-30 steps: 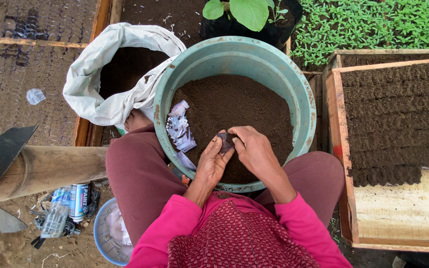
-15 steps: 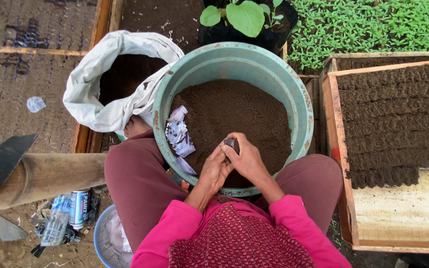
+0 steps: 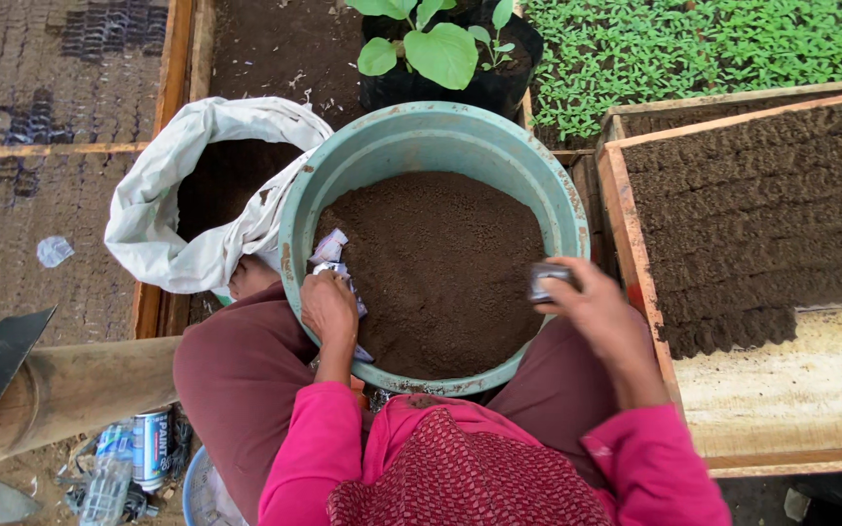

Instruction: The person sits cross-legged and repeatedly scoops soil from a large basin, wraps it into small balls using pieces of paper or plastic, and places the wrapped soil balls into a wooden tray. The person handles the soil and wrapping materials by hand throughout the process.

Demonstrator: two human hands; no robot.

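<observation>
Around the teal basin (image 3: pixel 577 209), which sits between the seated person's knees and is filled with dark, crumbly soil, everything else is packed close on an earthen nursery floor. Over the basin's right rim the right hand (image 3: pixel 592 302) pinches a small dark soil-filled pouch (image 3: pixel 550 280) between thumb and fingertips, holding it just clear of the soil. At the basin's left inner edge the left hand (image 3: pixel 328 307) rests with fingers curled down onto a stack of flat plastic sleeves (image 3: pixel 331 255) lying against the wall; whether it grips one I cannot tell. Left of the basin a white sack (image 3: pixel 163 219) slumps open with dark soil inside. Right of the basin a wooden tray (image 3: pixel 626 244) holds tight rows of filled pouches, its near end bare. Beyond the basin stands a black bag with a leafy seedling (image 3: pixel 431 49), and beside that a bed of green sprouts (image 3: pixel 713 44). Near the basin's left, lower down, lies a bamboo pole (image 3: pixel 80 385) above scattered bottles.
</observation>
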